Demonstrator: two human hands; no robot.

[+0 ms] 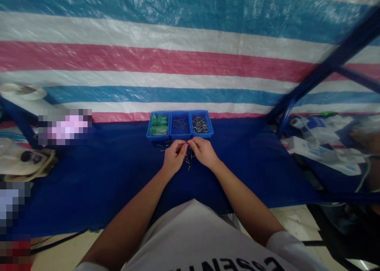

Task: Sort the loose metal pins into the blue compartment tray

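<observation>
Close together over the blue table, my left hand (174,157) and my right hand (204,151) meet at the fingertips. Both are closed in a pinch, and whatever lies between the fingers is too small to make out. Below and around them are several thin metal pins (189,160), some lying loose to the left. Just beyond my hands stand three joined blue bins. The left bin (159,137) holds small green-tinted clear pieces (159,124). A few thin pins (180,124) lie in the middle one, and many short metal pieces (200,125) fill the right one.
The blue table (118,176) runs below a striped plastic sheet (178,61). At the right, a blue metal frame post (311,73) slants up near a white power strip (323,156) and cables. Clutter including a beige tray (29,168) stands at the left edge.
</observation>
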